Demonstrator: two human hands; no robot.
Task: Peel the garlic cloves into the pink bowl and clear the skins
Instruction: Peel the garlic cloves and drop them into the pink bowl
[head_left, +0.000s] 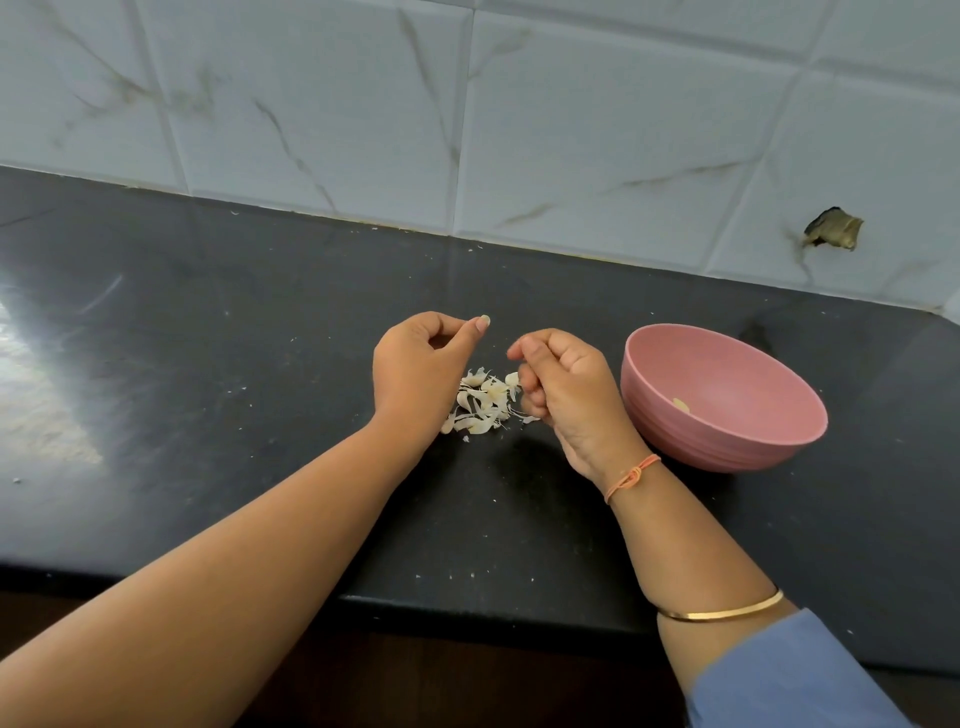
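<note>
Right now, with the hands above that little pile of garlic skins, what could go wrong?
The garlic skins lie in a loose, light pile between the two hands; a quick sweep by the left hand could scatter them over the black counter. The pink bowl sits close beside the right hand, so it might get bumped, or stray skins could drop in with the clove inside.

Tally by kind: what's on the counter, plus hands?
pink bowl: 1
garlic clove showing in the bowl: 1
pile of garlic skins: 1 (single skins too small to count)
hands: 2, left hand and right hand
Total: 5
</note>
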